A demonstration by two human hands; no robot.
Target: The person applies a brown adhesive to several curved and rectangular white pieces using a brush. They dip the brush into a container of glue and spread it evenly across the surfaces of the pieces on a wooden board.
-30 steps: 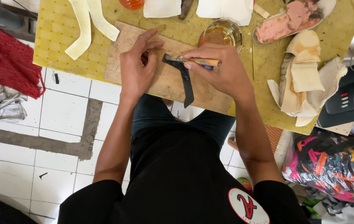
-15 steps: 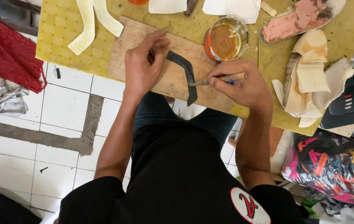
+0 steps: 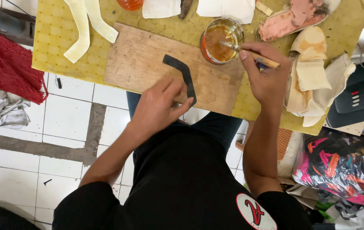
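Amber glue fills the open can [image 3: 218, 41] into which the right hand [image 3: 267, 79], fingers closed around a wooden-handled brush [image 3: 254, 54], dips the bristles, while the left hand [image 3: 160, 106], loosely curled, pins the near end of a dark curved strip [image 3: 184, 73] on the wooden board [image 3: 143, 64].

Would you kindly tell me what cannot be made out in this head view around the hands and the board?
- Brush tip: sunk in the amber liquid of the jar.
- Lower end of the dark strip: the left hand covers where the fingers meet it.
- Brush handle middle: hidden inside the right hand.
- Orange container: cut off by the top edge.
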